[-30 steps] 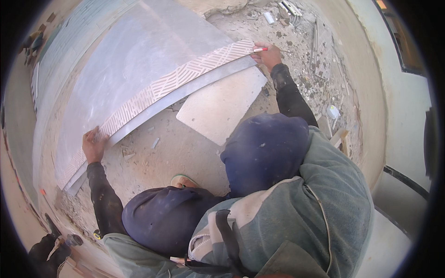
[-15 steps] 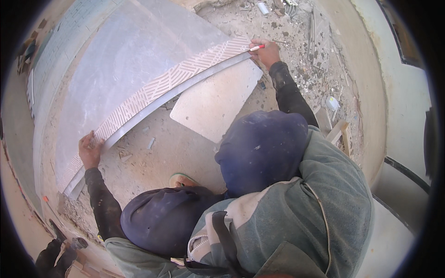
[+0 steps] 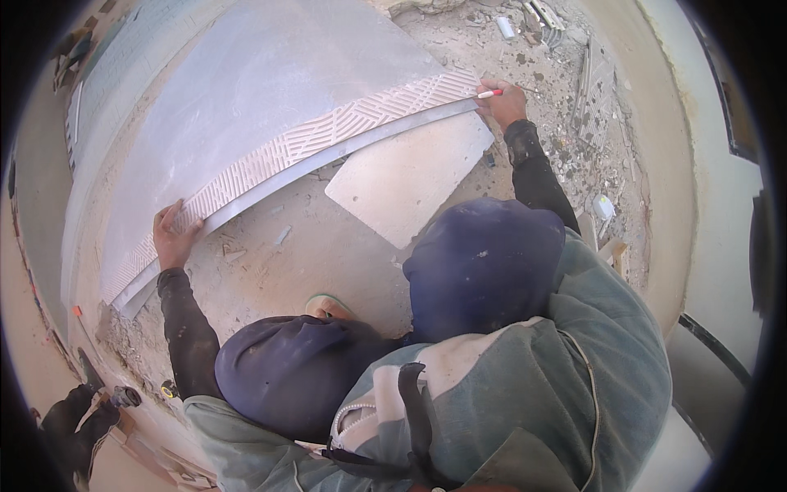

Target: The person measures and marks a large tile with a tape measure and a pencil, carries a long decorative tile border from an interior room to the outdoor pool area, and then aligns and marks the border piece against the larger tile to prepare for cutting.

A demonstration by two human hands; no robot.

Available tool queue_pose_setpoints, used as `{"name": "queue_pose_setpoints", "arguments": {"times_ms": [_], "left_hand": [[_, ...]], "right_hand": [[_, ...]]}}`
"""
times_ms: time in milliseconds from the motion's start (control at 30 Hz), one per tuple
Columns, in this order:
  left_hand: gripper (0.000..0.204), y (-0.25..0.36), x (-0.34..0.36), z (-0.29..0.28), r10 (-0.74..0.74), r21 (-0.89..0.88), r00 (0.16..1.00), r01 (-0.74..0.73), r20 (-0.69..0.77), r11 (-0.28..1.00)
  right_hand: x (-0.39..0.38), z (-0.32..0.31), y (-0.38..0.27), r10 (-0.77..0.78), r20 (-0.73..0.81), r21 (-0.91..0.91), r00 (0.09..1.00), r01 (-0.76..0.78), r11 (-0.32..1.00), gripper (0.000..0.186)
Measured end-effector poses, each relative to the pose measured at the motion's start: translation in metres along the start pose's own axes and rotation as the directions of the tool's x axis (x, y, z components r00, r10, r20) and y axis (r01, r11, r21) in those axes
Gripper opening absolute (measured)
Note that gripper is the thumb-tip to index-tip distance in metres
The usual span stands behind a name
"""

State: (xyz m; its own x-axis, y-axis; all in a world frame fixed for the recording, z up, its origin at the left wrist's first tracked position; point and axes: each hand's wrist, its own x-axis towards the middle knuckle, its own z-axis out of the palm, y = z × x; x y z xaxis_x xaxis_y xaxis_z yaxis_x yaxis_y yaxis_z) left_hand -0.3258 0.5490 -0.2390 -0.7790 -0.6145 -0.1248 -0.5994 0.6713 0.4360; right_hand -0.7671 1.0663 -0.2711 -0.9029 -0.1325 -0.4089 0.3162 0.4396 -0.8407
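A long, narrow strip (image 3: 328, 127) with a ridged, cream-and-pink top lies along the near edge of a large smooth grey slab (image 3: 270, 66). A plain grey band (image 3: 287, 174) runs beside the strip on my side. Near the strip's left end, my left hand (image 3: 175, 239) has its fingers over the ridged top and its thumb apart at the edge. At the far right end my right hand (image 3: 506, 104) pinches a red-and-white pen (image 3: 490, 94), its fingers against the strip's corner. Its fingertips are partly hidden.
Below the strip, a pale flat board (image 3: 406, 180) lies on the dusty floor. Rubble (image 3: 566, 107) and a white round-edged object (image 3: 603, 207) are at the right. My bent knees (image 3: 492, 262) and one sandalled foot (image 3: 329, 307) are close in front. A tape measure (image 3: 169, 389) is at lower left.
The whole view has shifted, so strip and slab appear further right and higher. My left fingers look more spread on the strip. The right hand still holds the pen at the far end.
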Motion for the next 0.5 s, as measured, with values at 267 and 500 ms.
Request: {"name": "queue_pose_setpoints", "arguments": {"times_ms": [267, 500], "left_hand": [[0.069, 0.0035, -0.0061, -0.0023, 0.067, -0.053, 0.998, -0.067, 0.002, 0.996], [0.067, 0.0004, -0.0054, 0.0012, 0.043, -0.028, 0.999, -0.043, -0.012, 0.999]], "right_hand": [[-0.0014, -0.0007, 0.0026, 0.002, -0.012, 0.036, 1.000, -0.002, 0.999, 0.031], [0.0009, -0.0002, 0.0055, 0.026, -0.002, 0.082, 1.000, -0.025, 0.996, 0.035]]}}
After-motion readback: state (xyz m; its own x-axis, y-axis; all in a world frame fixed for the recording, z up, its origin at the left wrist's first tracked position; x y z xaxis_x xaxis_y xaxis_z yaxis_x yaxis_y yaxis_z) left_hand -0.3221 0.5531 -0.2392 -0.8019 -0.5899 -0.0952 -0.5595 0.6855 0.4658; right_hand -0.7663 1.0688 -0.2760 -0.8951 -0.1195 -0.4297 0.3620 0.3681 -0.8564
